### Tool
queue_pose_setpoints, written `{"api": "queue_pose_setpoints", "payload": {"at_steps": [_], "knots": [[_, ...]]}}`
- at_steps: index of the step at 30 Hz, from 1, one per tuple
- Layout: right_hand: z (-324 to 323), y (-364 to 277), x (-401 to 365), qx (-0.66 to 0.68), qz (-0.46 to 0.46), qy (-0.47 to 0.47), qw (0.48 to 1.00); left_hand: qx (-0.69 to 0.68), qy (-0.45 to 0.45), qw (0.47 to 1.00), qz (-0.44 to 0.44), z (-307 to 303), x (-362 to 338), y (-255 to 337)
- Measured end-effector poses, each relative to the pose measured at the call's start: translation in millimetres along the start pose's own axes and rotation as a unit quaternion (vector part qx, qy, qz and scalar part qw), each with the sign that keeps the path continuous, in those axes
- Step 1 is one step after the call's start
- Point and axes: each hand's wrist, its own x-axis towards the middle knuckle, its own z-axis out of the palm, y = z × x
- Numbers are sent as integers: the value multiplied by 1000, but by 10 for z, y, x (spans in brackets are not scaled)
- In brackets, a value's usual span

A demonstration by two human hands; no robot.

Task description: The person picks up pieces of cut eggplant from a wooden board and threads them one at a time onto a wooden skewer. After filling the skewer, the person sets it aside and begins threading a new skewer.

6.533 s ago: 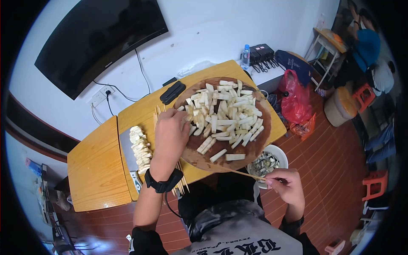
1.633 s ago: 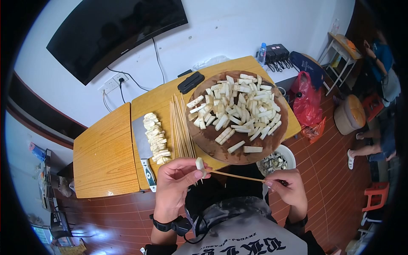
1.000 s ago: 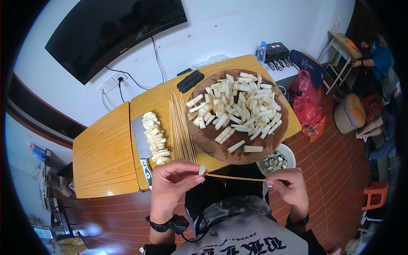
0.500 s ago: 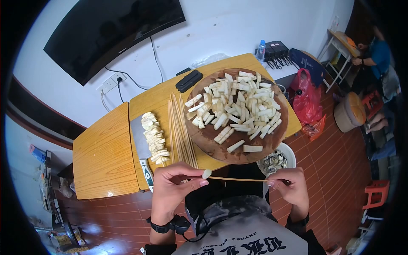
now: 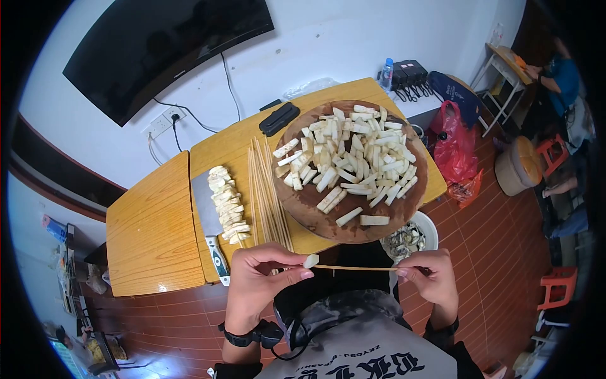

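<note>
My left hand (image 5: 262, 281) pinches a pale vegetable piece (image 5: 310, 260) at the tip of a thin bamboo skewer (image 5: 353, 268). The other end of that skewer is gripped by my right hand (image 5: 428, 281). Both hands are held in front of my chest, below the near edge of the yellow wooden table (image 5: 151, 234). On the table lies a round wooden board (image 5: 309, 211) covered with several cut pale pieces (image 5: 356, 155). A bundle of bare skewers (image 5: 268, 189) lies left of the board.
A cleaver (image 5: 209, 218) with a filled skewer stack (image 5: 228, 203) on it lies at the left. A white bowl (image 5: 432, 230) of peelings sits on the floor by my right hand. A black case (image 5: 281, 119), a water bottle (image 5: 386, 74) and a red bag (image 5: 456, 142) lie beyond.
My left hand took a piece from the board and brought it to the skewer tip. Over the last second the piece has slid slightly rightward onto the skewer.
</note>
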Motion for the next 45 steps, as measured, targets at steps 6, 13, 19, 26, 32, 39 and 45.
{"api": "queue_pose_setpoints", "payload": {"at_steps": [6, 13, 19, 26, 32, 39, 45], "knots": [[13, -1, -9, 2, 5, -3, 1000, 4, -13, 1000, -17, 10, -3, -3], [79, -57, 19, 12, -5, -7, 1000, -14, -53, 998, -43, 114, 9, -2], [66, -28, 17, 9, -1, -6, 1000, -20, -57, 997, -38, 148, 2, 27], [58, -38, 17, 11, -4, -4, 1000, -50, -25, 998, -36, 237, -10, 34], [37, -78, 51, -18, -16, -25, 999, 13, -65, 998, 7, 247, -45, 58], [129, -131, 93, 17, -27, -45, 999, 105, -94, 989, 37, 396, -80, 30], [136, -111, 61, 20, -33, -67, 997, 125, -91, 987, 37, 527, -98, -51]]}}
